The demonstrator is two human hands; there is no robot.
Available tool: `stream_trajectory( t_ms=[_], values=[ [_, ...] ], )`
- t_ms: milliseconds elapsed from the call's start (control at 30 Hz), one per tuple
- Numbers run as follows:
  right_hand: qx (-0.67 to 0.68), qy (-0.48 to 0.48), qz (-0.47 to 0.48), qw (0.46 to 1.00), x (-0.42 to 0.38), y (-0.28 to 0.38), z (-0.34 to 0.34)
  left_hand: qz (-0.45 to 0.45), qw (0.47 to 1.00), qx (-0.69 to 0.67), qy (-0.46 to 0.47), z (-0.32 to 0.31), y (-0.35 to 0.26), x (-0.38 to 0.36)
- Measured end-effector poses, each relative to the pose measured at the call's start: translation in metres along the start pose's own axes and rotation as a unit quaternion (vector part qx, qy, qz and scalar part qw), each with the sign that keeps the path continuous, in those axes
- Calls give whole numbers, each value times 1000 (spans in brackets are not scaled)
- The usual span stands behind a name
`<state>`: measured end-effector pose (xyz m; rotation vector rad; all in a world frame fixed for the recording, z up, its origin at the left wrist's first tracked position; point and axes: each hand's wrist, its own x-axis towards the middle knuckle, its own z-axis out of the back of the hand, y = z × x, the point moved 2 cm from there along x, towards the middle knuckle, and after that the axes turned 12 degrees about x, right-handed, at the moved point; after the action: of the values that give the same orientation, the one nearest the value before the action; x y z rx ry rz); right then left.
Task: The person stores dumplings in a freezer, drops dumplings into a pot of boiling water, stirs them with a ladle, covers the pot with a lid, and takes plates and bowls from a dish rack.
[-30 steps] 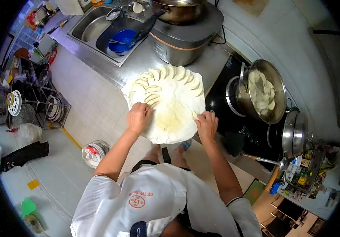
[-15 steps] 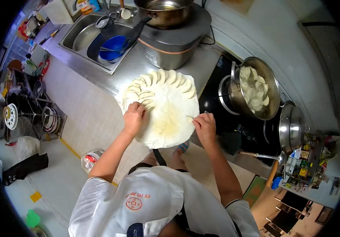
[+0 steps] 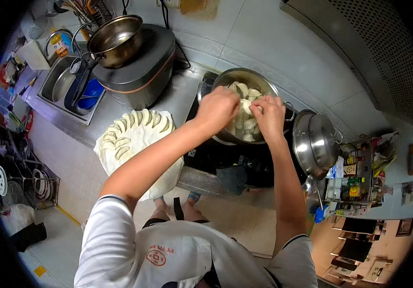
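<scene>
Both of my hands are over the steel pot of dumplings (image 3: pixel 250 127) on the stove. My left hand (image 3: pixel 220 109) is closed at the pot's left side, and whatever its fingers hold is hidden. My right hand (image 3: pixel 269 115) pinches the edge of a pale dumpling (image 3: pixel 245 106) above the others. Rows of raw dumplings (image 3: pixel 137 118) lie in an arc on a floured round sheet (image 3: pixel 161 163) at the counter's edge, partly behind my left forearm.
A rice cooker (image 3: pixel 137 84) with a pan (image 3: pixel 115 41) on top stands left of the stove. Beyond it is the sink (image 3: pixel 61 84) with a blue bowl (image 3: pixel 90 93). Lidded cookware (image 3: pixel 316 141) sits right of the pot, near a shelf of bottles (image 3: pixel 355 180).
Both hands have moved from the floured sheet up and right to over the pot. The view has shifted toward the stove. Fewer dumplings lie in the inner row.
</scene>
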<state>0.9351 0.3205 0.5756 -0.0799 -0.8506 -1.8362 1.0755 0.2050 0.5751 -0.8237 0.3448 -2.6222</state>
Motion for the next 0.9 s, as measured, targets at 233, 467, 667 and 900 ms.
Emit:
stream_trajectory(
  t_ms=[233,467,667,900],
  values=[
    [-136,34,-41,989,17,-73,-30,-24,997,69,-10,-93,13,43],
    [199,26,141,970,-55,86,-66,96,991,21,-93,49,59,-119],
    [254,173,94,947,-111,156,-240,392,910,129,-40,62,205,-321],
    [203,216,146,944,-99,216,-354,364,911,195,-18,89,279,-339]
  ],
)
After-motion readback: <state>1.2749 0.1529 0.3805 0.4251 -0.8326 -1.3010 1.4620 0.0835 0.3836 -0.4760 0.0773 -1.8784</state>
